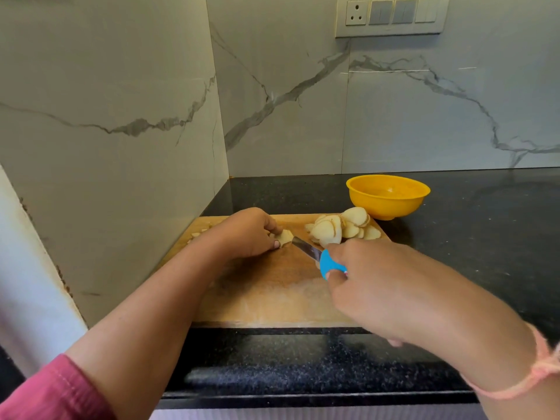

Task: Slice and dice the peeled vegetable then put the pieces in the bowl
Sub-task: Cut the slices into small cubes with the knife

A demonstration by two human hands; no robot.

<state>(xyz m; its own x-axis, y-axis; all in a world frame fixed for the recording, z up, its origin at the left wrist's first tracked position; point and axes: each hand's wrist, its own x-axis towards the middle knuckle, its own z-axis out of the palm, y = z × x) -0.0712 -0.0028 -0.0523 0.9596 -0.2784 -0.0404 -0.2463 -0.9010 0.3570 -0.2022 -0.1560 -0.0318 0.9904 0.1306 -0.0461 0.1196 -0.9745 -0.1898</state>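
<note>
Left hand [251, 231] is curled down on a small piece of peeled vegetable [285, 237], with the fingertips [276, 244] pinching it against the wooden cutting board [272, 286]. Most of the piece is hidden under the fingers and only its right edge shows. Right hand [378, 283] is wrapped tight round the blue handle of the knife [306, 248], and the blade runs up-left from those fingers, its tip meeting the held piece just beside the left fingertips. I cannot tell whether the edge is into the piece or only touching it. Pile of cut slices [342, 227] sits on the board just beyond the right-hand fingers, overlapping and fanned out, apart from the held piece. A few small bits [198, 234] lie on the board behind the left hand, on the wrist side of the fingers. Yellow bowl [388, 195] stands on the black counter [469, 237] beyond the slice pile, off the board and close to its far right corner — nothing visible inside it. Pink sleeve [51, 389] on the left arm, thread band [542, 371] on the right wrist. Switch panel [391, 15] is on the marble wall, well above the hands.
</note>
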